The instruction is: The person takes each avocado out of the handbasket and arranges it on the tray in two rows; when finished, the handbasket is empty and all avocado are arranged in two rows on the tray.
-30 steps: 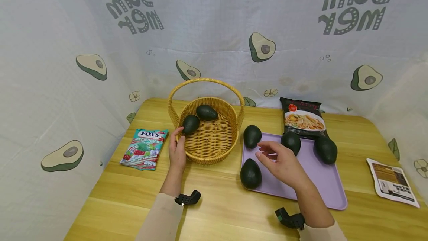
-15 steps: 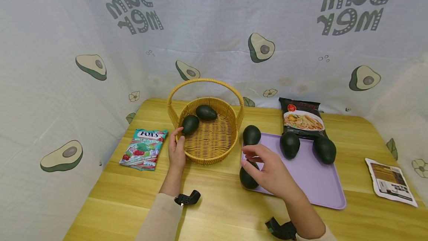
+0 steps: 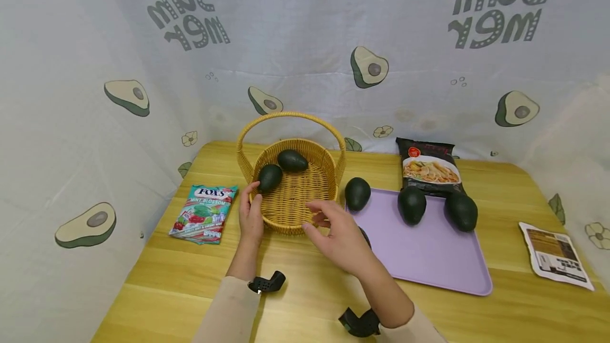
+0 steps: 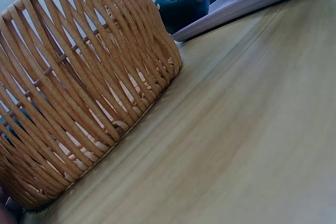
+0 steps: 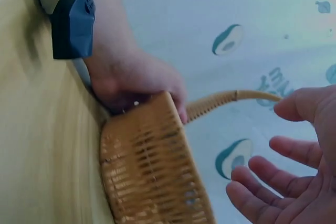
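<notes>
A yellow wicker basket [image 3: 305,225] with a tall hoop handle holds two dark green avocados, one at the back [image 3: 293,161] and one at the left [image 3: 270,178]. My left hand [image 3: 250,218] grips the basket's left front rim, fingertips over the edge; the right wrist view shows this from the side. My right hand [image 3: 340,237] hovers at the basket's front right, holding nothing, its fingers loosely bent and spread in the right wrist view. To the right, several avocados [image 3: 412,205] lie on a lilac tray [image 3: 429,253]; one is mostly hidden behind my right hand.
A mint candy bag [image 3: 204,214] lies left of the basket. Behind the tray is a black noodle packet [image 3: 429,168]. At the far right lies a white and brown pouch [image 3: 556,255]. A printed curtain [image 3: 295,30] hangs along the table's back edge.
My right hand has moved left from above the tray, past the front left avocado, to the basket's front right. My left hand has stayed on the rim.
</notes>
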{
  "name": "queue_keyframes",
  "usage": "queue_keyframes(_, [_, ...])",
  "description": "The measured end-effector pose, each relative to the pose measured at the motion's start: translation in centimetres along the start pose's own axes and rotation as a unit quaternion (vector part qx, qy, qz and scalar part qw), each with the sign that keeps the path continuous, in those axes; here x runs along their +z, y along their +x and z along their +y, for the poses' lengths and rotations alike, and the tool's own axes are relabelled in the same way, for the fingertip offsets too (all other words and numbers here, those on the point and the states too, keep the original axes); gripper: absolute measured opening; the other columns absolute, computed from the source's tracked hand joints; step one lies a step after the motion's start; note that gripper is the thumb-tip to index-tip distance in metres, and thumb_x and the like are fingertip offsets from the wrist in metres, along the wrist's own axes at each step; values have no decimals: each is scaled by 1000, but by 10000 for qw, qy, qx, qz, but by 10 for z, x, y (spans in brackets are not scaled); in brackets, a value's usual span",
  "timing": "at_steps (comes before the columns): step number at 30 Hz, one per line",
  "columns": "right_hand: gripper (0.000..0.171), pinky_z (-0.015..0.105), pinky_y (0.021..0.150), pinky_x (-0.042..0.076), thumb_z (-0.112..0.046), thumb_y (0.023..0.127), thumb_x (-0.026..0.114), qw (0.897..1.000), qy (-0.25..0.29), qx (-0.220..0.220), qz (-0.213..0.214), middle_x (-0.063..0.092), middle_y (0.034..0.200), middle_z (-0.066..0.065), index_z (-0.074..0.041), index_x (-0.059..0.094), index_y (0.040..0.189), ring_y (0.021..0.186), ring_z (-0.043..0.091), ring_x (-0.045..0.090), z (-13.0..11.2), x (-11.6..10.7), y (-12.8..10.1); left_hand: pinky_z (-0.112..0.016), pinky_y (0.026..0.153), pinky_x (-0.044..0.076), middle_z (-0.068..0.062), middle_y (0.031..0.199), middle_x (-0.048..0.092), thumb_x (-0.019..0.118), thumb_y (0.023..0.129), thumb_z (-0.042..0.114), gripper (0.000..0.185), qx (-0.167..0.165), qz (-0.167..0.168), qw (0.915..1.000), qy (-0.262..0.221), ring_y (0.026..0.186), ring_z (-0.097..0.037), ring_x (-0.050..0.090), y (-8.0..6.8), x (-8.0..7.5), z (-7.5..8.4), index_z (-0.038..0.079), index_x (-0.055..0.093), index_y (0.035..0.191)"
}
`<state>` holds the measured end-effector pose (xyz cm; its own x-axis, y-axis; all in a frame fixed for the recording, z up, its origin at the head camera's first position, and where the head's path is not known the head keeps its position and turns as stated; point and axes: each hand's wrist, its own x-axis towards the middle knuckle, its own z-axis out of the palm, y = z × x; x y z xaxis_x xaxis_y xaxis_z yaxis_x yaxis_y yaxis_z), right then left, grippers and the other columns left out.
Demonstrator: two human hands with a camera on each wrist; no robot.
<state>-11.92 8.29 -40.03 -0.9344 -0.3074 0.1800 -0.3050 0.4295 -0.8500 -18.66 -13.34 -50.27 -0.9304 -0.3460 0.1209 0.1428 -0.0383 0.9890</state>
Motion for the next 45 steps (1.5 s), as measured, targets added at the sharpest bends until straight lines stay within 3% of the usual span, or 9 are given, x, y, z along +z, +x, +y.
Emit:
queue_keyframes(8, [42, 50, 99, 55, -19, 95, 70, 9988, 251, 315, 290, 61, 130, 14, -10, 62, 135, 117, 35, 64, 3, 35, 30, -52, 126, 16, -14, 157, 43, 44, 104, 9, 37, 59, 41, 10000, 4, 155, -28, 25, 0, 1, -2, 2, 53, 139])
queue_keyframes(20, [51, 53, 95, 55, -28, 98, 64, 9957, 236, 885, -118, 52, 145, 20, -10, 53, 145, 123, 41, 60, 2, 62, 85, -50, 125, 19, -14, 154, 47, 47, 102, 10, 38, 59, 180, 9998, 62, 152, -26, 30, 3, 0, 1, 3, 55, 137])
queue_keyframes(27, [51, 58, 109, 43, -25, 99, 61, 9943, 186, 1053, 26, 41, 153, 21, -11, 50, 147, 138, 40, 48, 1, 72, 117, -50, 125, 20, -13, 155, 46, 45, 102, 11, 37, 105, 92, 9999, 74, 153, -26, 29, 3, 0, 0, 3, 54, 138])
queue_keyframes(32, [49, 60, 108, 44, -21, 99, 57, 9934, -117, 1113, 255, 38, 155, 22, -11, 50, 147, 138, 44, 45, 11, 80, 140, -49, 125, 20, -13, 154, 47, 45, 103, 10, 36, 77, 119, 9999, 29, 152, -25, 30, 3, 2, -1, 3, 55, 137])
queue_keyframes(35, [49, 58, 109, 44, -21, 100, 57, 9908, -279, 1290, 313, 37, 156, 21, -12, 49, 148, 138, 43, 44, 21, 85, 147, -48, 124, 22, -14, 153, 48, 45, 102, 9, 35, 92, 109, 9999, 3, 150, -25, 33, 3, 3, 0, 1, 55, 135])
queue_keyframes(40, [55, 56, 110, 45, -25, 100, 62, 9891, -102, 1429, 346, 36, 157, 19, -14, 46, 151, 137, 41, 48, 34, 90, 151, -50, 122, 24, -17, 152, 47, 45, 102, 8, 35, 115, 67, 9999, 10, 149, -27, 34, 2, 3, 0, 0, 54, 135])
queue_keyframes(45, [68, 57, 113, 42, -32, 98, 64, 9919, -335, 1224, -35, 32, 162, 19, -14, 37, 158, 142, 41, 45, 37, 95, 152, -52, 124, 21, -16, 153, 46, 43, 103, 10, 35, 83, 38, 10000, -29, 152, -28, 30, 3, 1, 0, 0, 53, 136])
